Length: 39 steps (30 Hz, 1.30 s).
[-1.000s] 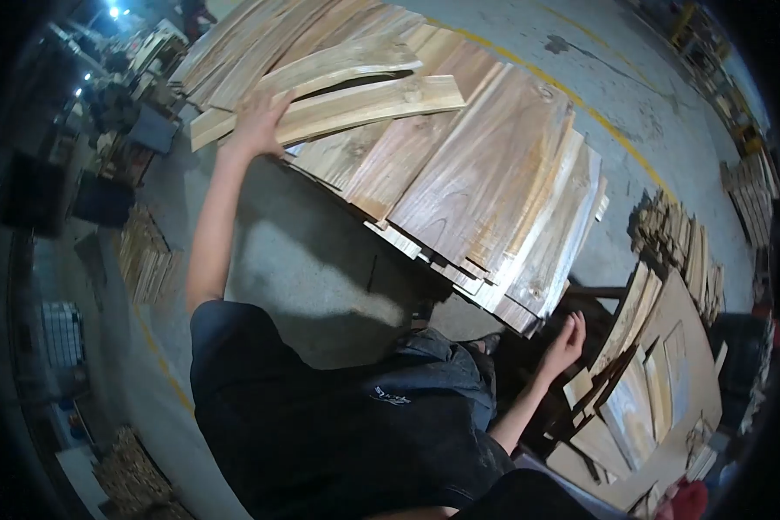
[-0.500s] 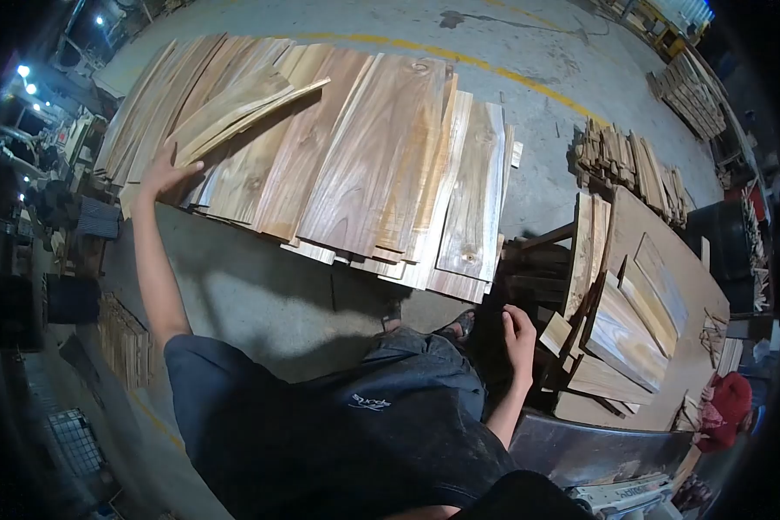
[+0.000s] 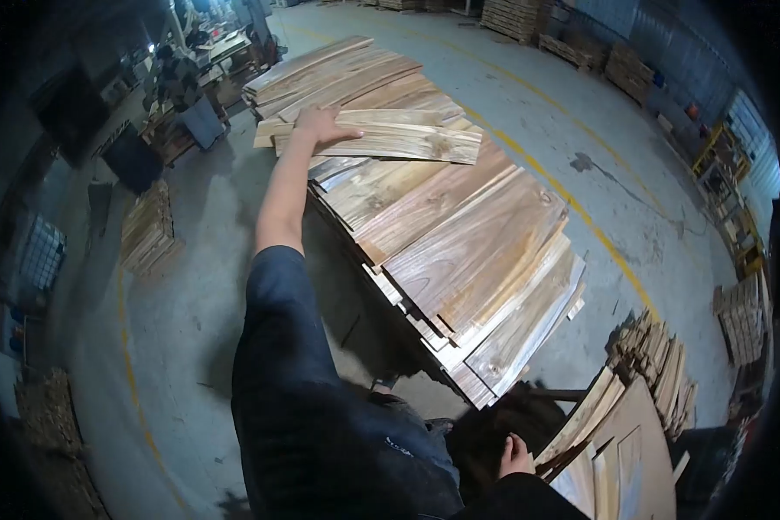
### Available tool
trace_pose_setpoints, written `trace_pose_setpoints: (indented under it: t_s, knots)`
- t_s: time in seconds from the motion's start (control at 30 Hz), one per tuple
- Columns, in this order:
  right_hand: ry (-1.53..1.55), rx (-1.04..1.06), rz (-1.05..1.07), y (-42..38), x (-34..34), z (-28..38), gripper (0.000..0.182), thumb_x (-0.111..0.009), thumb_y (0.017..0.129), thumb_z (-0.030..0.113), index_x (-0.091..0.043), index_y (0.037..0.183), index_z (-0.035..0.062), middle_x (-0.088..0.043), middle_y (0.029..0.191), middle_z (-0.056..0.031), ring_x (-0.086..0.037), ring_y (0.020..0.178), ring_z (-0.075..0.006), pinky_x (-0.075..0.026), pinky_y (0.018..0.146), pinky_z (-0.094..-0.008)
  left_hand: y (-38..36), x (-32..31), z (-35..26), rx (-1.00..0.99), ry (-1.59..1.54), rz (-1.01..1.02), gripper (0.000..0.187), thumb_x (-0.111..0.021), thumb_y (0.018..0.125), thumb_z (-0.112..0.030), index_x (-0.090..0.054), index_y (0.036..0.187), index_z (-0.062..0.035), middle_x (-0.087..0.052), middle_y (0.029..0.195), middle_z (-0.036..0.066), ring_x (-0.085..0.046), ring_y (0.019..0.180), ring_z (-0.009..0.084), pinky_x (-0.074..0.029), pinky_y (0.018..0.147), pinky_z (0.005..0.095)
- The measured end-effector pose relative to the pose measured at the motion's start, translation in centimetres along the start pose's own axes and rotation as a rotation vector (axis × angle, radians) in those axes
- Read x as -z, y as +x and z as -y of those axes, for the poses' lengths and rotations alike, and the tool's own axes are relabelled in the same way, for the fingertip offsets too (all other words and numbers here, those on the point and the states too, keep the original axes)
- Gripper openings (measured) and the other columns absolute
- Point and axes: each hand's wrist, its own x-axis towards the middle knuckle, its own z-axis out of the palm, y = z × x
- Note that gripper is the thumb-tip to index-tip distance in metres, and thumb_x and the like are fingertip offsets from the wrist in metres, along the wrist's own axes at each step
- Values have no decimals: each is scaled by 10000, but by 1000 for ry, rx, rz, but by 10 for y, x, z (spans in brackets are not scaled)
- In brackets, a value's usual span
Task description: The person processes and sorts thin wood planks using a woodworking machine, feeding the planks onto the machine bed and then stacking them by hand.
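Observation:
My left hand (image 3: pixel 322 127) reaches out over the pile and grips narrow wooden boards (image 3: pixel 412 144) that lie slantwise across it. The thumb points right along the nearer board; the fingers bend over toward the far side, their tips partly hidden. Beneath is a wide pile of wooden boards (image 3: pixel 468 234), laid side by side, with brown and pale grain. My right hand (image 3: pixel 516 457) hangs low beside a brown tabletop (image 3: pixel 653 433), fingers loosely bent and a gap by the thumb. It holds nothing that I can see.
On the brown tabletop rest more boards (image 3: pixel 611 472). Bundled wood strips (image 3: pixel 654 360) lie on the floor beyond it. A small stack of wood (image 3: pixel 150 227) stands on the left, and a yellow floor line (image 3: pixel 598 234) runs behind the pile.
My view has turned left and the body leans toward the pile's far end. The slanted boards now lie lower across the pile, with my left hand farther along them. My right hand stays low.

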Motion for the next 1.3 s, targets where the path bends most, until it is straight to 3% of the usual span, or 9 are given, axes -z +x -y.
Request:
trace_pose_setpoints:
  t_s: [0.17,0.33,0.4,0.47,0.63,0.93,1.07,1.2,1.3]
  knots:
    - [-22,85,87,34,-12,22,243,-585,975,140,-635,1109,-57,-668,1056,-172,-647,971,-263,-505,870,-347,6,1,4,-45,-30,130,1127,-462,667,-926,-511,1400,-71,-578,1333,218,-493,1282,413,-381,1080,484]
    - [297,264,-124,65,-57,94,277,-576,985,144,-614,1166,-62,-661,1078,-134,-615,989,-199,-472,891,-294,21,-29,0,10,-29,-157,1026,-417,762,-877,-569,1351,-51,-477,1396,246,-372,1351,387,-259,1126,530]
    - [525,117,-193,76,-79,124,309,-573,994,160,-599,1226,-43,-654,1093,-119,-598,996,-183,-453,902,-284,28,-37,-13,45,-56,-191,1051,-381,763,-892,-568,1352,-42,-431,1416,240,-332,1357,372,-252,1111,524]
    - [658,41,-165,89,-97,144,451,-579,1001,206,-475,1381,-13,-540,1352,-188,-537,1208,-227,-436,989,-320,26,-31,-29,147,-14,-215,1106,-380,744,-907,-544,1360,-4,-459,1382,238,-366,1325,364,-278,1082,498]
    - [632,-252,51,121,-137,184,931,-644,889,562,-229,1519,16,-387,1469,-268,-404,1356,-328,-359,1082,-424,26,-34,-42,161,-58,-268,1172,-393,724,-918,-523,1332,75,-479,1341,228,-380,1299,357,-292,1053,478]
    - [375,-236,-128,129,-170,218,1054,-797,776,461,-243,1469,-107,-376,1449,-325,-370,1365,-365,-267,1141,-413,-99,-53,-106,153,-208,-335,1063,-543,687,-874,-637,1121,92,-556,1183,207,-470,1147,315,-361,937,444]
    - [379,-325,-138,130,-169,219,1061,-823,727,486,-304,1448,-93,-529,1319,-279,-535,1213,-332,-402,1041,-395,-131,-32,-117,347,-195,-62,1072,-565,655,-881,-644,1081,100,-589,1152,230,-545,1124,344,-433,919,479]
    - [658,-299,-87,124,-167,231,734,-835,756,377,-501,1246,-56,-656,974,-128,-642,828,-179,-524,742,-313,-140,-45,-100,100,-270,-112,1017,-642,670,-815,-636,1095,109,-567,1177,279,-522,1147,417,-400,989,530]
    - [713,-285,-86,120,-164,237,671,-834,766,342,-521,1200,-62,-662,955,-123,-644,793,-172,-528,720,-310,-158,-41,-81,-54,-336,-41,1016,-691,690,-744,-545,1302,54,-489,1301,313,-454,1251,436,-364,1059,518]
